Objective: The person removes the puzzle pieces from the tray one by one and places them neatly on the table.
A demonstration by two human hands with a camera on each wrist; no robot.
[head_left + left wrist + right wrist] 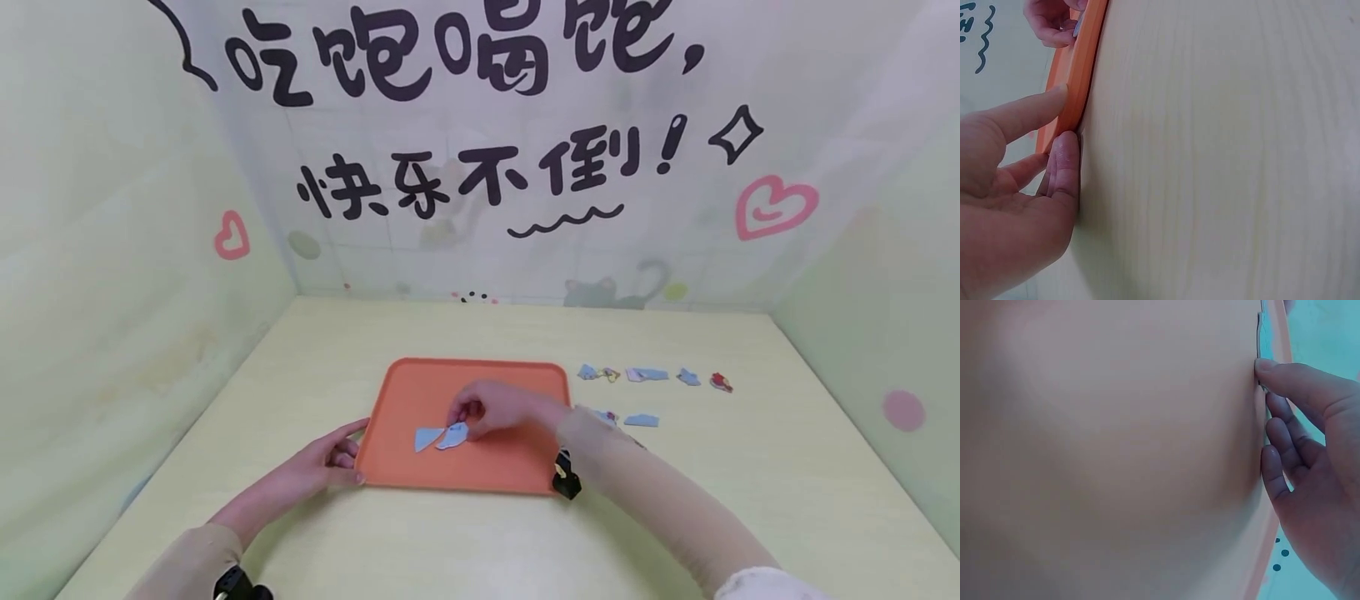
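An orange tray (495, 475) lies on the table, and my left hand (318, 462) grips its near left corner. In the left wrist view the thumb presses the tray's rim (1085, 69), with fingers against its outer side. Over the tray, my right hand (498, 404) pinches a light-blue puzzle piece (452, 437) with an irregular outline. Just left of it lies another light-blue piece (427, 438), roughly triangular; whether the two touch I cannot tell. The right wrist view shows the thumb (1285, 375) at the end of a thin piece (1265, 337), low over the tray surface.
Right of the tray, more pieces lie on the table: a blue and yellow group (588, 372), a long blue strip (648, 375), a small blue piece (688, 377), a red one (721, 382) and another strip (642, 421). My right forearm partly covers that side. Printed cloth walls surround the table.
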